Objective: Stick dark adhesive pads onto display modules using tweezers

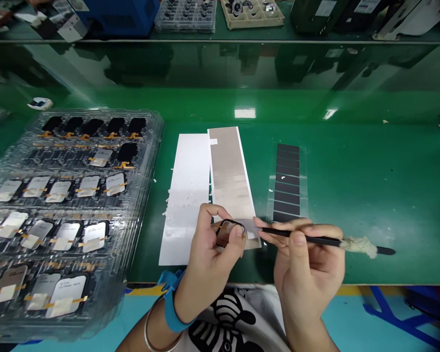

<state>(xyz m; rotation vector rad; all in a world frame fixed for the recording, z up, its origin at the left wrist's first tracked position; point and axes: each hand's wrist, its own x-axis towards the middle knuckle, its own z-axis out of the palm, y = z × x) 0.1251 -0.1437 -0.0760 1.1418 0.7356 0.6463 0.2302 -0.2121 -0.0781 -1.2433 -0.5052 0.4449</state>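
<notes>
The left grip (215,244) pinches a black-rimmed panel (225,230). In the right grip (308,266), black tweezers (324,240) point leftward; slipping could scratch it.

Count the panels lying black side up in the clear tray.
6 panels black side up: five along the tray's far row, one at the right end of the next row. Any beneath these may be hidden.

A glossy green worktop (370,195) spans the view, mirroring 2 bright patches of light (245,113). A shelf (220,36) runs along its far side. Below the near edge show a yellow band (144,291), light-blue floor (108,335) and, at right, a blue metal frame (392,313).
</notes>
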